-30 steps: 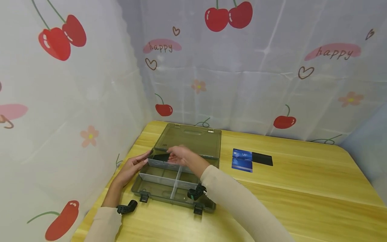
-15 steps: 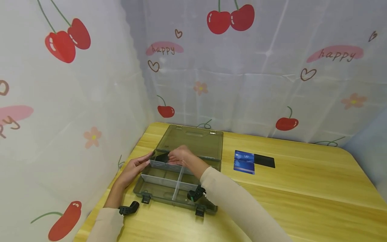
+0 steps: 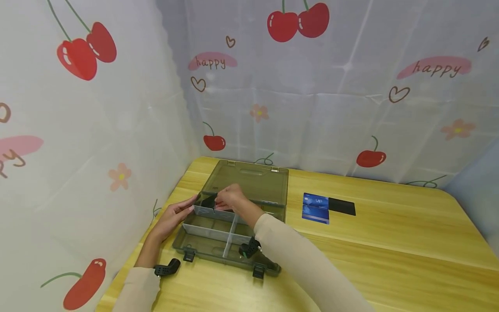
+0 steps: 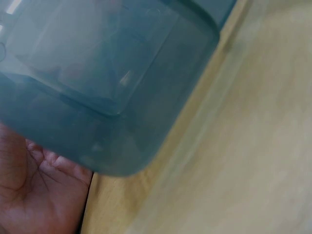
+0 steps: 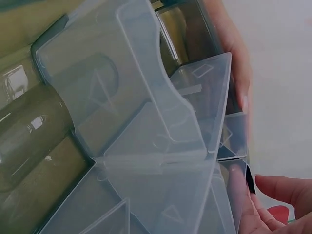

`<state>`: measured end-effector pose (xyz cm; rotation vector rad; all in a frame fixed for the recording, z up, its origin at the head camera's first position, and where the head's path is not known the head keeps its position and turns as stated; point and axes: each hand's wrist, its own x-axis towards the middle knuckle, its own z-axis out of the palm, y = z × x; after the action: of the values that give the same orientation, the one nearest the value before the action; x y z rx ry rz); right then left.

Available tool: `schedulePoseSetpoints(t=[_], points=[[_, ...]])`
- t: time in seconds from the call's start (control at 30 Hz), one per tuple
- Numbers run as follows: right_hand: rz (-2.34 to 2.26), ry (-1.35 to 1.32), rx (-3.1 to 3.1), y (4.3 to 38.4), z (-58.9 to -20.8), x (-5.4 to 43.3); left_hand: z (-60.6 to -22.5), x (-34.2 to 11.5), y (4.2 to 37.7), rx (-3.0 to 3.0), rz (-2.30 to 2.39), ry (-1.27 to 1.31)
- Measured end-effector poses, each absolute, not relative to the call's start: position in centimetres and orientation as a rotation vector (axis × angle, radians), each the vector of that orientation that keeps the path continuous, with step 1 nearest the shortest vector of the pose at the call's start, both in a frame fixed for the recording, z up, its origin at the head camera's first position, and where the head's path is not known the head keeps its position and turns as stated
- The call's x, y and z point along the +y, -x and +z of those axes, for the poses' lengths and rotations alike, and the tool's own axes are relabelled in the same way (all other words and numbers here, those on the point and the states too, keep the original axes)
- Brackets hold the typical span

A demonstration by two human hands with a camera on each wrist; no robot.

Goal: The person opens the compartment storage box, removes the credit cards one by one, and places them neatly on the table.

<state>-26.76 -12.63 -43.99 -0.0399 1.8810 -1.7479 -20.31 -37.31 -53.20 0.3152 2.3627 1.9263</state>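
An olive-green see-through compartment box lies on the table with its lid folded back. My right hand reaches into the back row and pinches a black card, which stands tilted behind a clear divider. In the right wrist view, that hand shows beyond the clear dividers, a thin black edge beside its thumb; the rest of the card is hidden there. My left hand rests against the box's left wall near the back, fingers straight. The left wrist view shows its palm beside the box wall.
To the right of the box, two blue cards lie beside another black card. Two black latches stick out at the box's front. A printed curtain stands behind and to the left of the wooden table.
My right hand has turned a little and dipped slightly left inside the back row, and the black card stands more steeply. The left hand has stayed at the box's side.
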Motion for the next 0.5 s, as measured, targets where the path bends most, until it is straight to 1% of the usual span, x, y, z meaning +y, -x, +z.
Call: schedulePoseSetpoints(t=[0.17,0.5], points=[[-1.760,0.039,1.946,26.64,-44.14,-12.99,-53.10,-37.24,20.34,2.361,1.932,-0.312],[-1.794,0.029,1.886,26.66,-44.07,-12.69,-53.23,-37.29,20.47,2.361,1.921,-0.302]])
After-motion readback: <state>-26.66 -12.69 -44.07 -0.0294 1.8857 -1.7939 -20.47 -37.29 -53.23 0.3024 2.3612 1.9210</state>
